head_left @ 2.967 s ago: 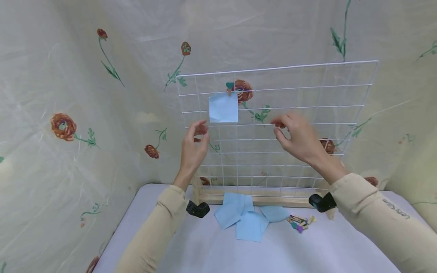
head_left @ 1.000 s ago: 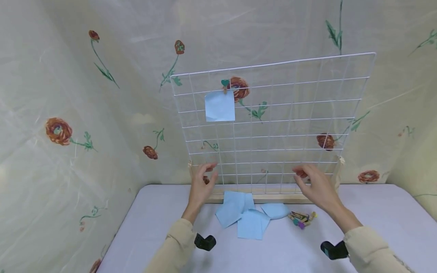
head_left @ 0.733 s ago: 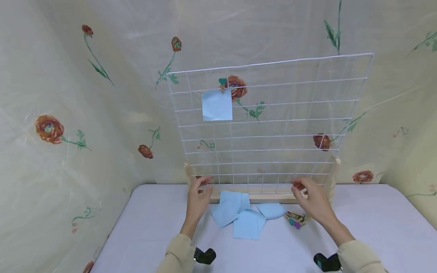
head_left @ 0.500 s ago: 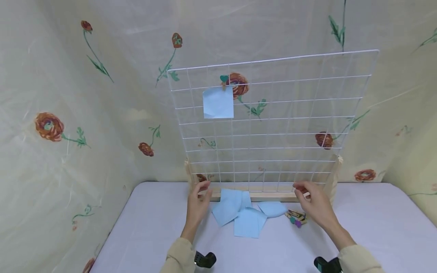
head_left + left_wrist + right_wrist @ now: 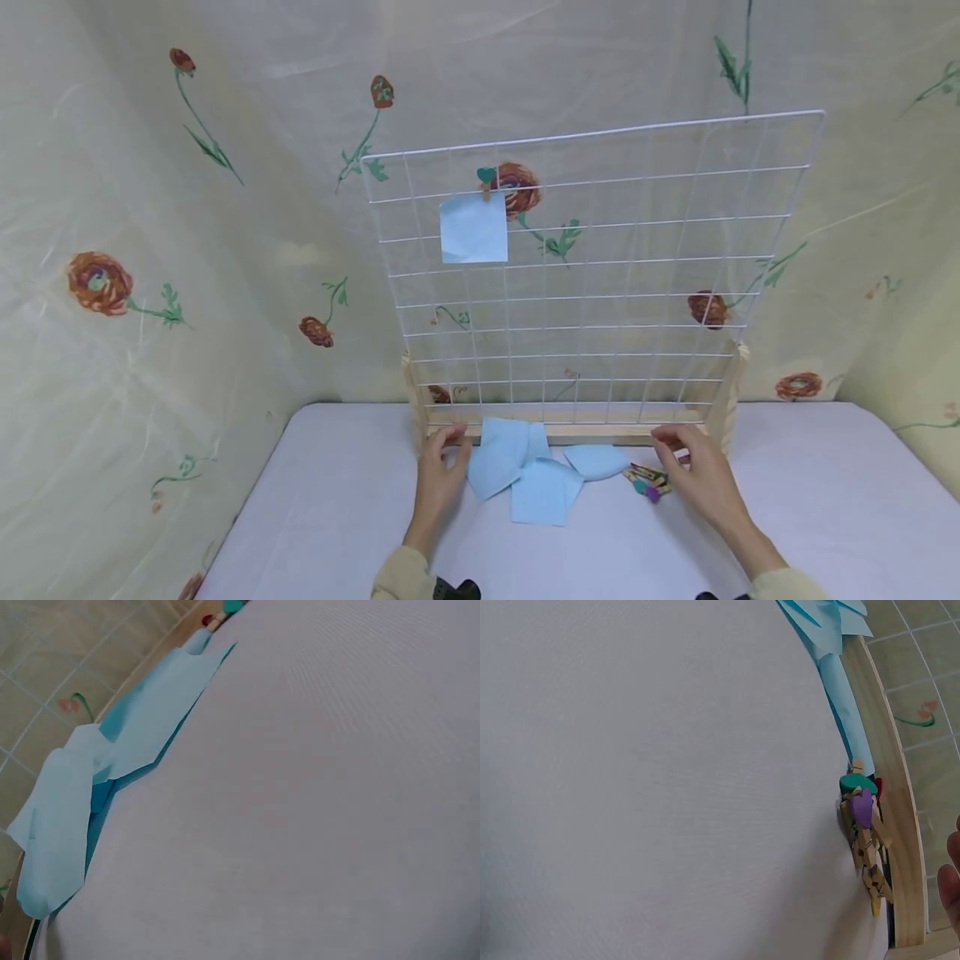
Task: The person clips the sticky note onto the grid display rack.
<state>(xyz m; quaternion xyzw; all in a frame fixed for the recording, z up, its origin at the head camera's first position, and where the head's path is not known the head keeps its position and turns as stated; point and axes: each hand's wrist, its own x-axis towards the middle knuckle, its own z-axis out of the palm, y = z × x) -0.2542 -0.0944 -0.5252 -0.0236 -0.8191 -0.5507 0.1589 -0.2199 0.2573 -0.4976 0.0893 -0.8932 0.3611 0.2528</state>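
My left hand (image 5: 441, 479) hovers low at the left side of several loose blue paper sheets (image 5: 538, 493), its fingers loosely bent and holding nothing. My right hand (image 5: 701, 475) is over the right end of the stand, close beside a small pile of wooden clothespins (image 5: 649, 482); it too holds nothing. Green and purple heart tops (image 5: 862, 808) show on the pins in the right wrist view. Higher up, a blue square sheet (image 5: 474, 229) hangs on the white wire grid (image 5: 600, 297), held by a clothespin with a green heart (image 5: 486, 177).
The grid leans upright in a wooden stand (image 5: 600, 432) at the back of the white-covered table (image 5: 330, 492). Behind and beside it hangs a pale curtain (image 5: 247, 358) printed with brown flowers.
Both hands have come down from the middle of the grid to low over the table near the stand's base. The hung sheet, loose sheets and clothespins stay in place.
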